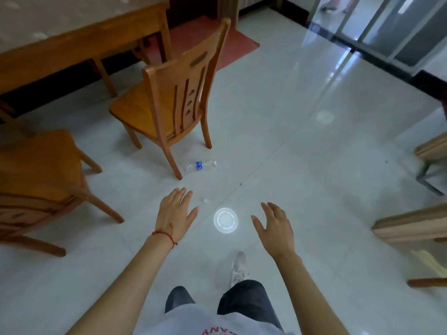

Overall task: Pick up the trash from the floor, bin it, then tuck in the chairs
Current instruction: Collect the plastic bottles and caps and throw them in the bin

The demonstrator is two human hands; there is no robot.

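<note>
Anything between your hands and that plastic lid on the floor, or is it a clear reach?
Nothing visible blocks it. The plastic lid lies on bare tile between the open left hand and right hand. The small white scrap and the bottle lie farther off, beside the chair, out of the path.

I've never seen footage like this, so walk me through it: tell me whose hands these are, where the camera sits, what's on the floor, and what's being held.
The one picture comes from a camera worn on a person's head, looking down. The left hand and right hand are theirs, both open and empty. Between them on the tiled floor lies a round plastic lid; nearby are a small white scrap and a plastic bottle lying beside a wooden chair, pulled out from the table.
</note>
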